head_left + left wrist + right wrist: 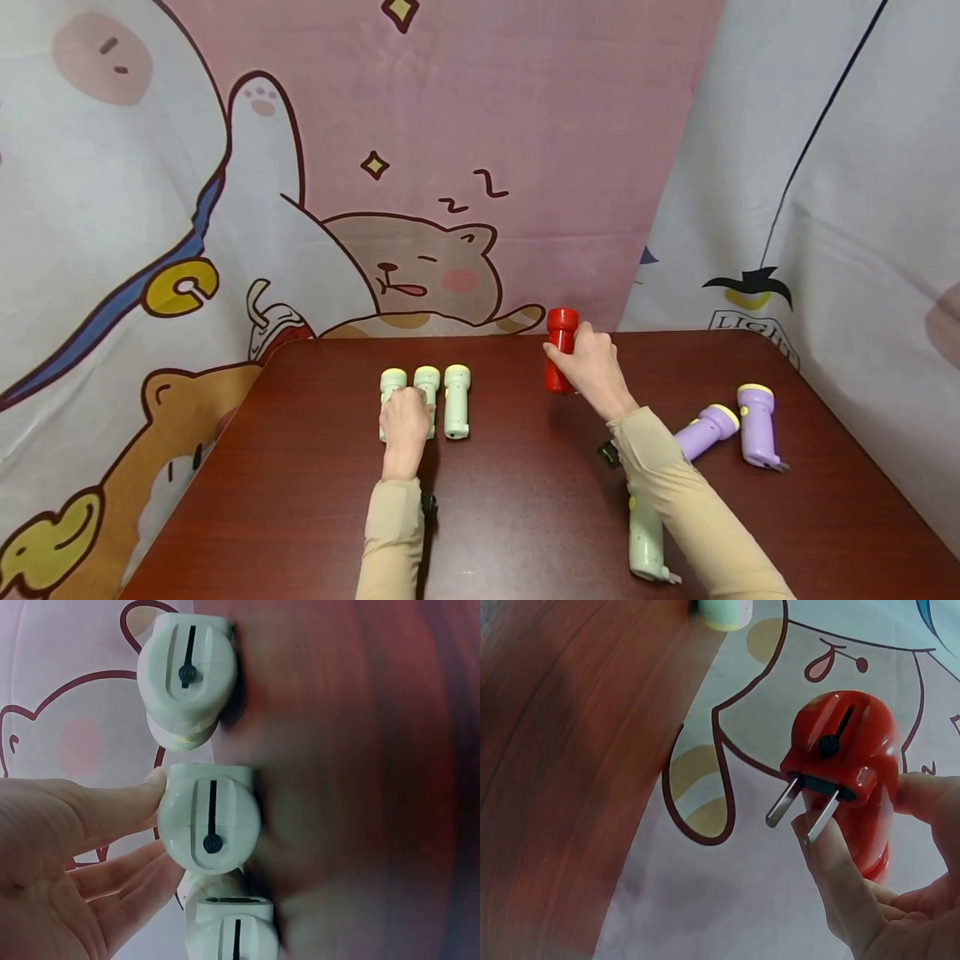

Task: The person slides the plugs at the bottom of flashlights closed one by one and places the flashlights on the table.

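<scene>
Near green flashlight (646, 537): lay on the table (525, 533) toward the person's right, its upper end hidden by the right sleeve (705, 500)
Purple flashlights: the slanted one (708, 429) lay partly behind that sleeve, and the other one (757, 423) lay just beside it, farther right
Left hand (405, 418): clamped on the middle green flashlight (210, 821) of a row of three, thumb on one side and fingers on the other
Row neighbours: the left green flashlight (393, 382) and the right green flashlight (457, 404) lay on either side of it, yellow-rimmed heads pointing away from the person
Right hand (594, 368): clamped on the red flashlight (562, 325), which was raised over the far part of the table, two metal prongs (823, 817) sticking out of its base
Backdrop: a printed cloth (570, 167) hung behind the table, showing a sleeping animal
</scene>
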Available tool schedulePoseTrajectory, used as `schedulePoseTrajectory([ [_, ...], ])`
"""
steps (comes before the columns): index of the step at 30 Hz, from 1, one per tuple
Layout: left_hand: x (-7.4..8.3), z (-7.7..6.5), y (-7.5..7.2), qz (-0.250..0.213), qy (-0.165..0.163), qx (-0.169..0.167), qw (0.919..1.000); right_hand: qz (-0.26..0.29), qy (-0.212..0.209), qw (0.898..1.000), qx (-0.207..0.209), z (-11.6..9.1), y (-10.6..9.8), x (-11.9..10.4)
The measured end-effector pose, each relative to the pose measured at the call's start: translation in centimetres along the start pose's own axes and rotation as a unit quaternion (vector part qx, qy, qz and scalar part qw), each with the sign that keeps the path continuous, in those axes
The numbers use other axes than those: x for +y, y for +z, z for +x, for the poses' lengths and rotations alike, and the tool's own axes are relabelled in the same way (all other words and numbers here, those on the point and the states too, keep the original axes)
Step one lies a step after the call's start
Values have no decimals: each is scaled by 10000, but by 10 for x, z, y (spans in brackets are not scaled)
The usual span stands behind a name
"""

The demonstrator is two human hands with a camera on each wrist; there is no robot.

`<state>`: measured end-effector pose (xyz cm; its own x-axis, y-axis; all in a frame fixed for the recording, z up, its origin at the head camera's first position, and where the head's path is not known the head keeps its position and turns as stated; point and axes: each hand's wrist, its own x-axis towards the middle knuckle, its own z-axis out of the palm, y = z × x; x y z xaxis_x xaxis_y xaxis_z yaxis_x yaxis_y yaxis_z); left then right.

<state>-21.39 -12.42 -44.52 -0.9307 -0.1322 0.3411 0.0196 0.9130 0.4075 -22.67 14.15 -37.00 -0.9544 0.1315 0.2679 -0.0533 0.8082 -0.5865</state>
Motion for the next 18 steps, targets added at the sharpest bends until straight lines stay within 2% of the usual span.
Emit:
schedulePoseTrajectory([
  [10,-4,-3,-2,-125,165,80,9998,342,38,9992,-215,-12,5,-9],
  [14,1,-5,-6,-144,491,195,9985,389,119,9990,-209,-16,7,-12],
  [18,12,-6,-12,-388,1012,280,9937,472,199,9985,-210,-19,8,-16],
])
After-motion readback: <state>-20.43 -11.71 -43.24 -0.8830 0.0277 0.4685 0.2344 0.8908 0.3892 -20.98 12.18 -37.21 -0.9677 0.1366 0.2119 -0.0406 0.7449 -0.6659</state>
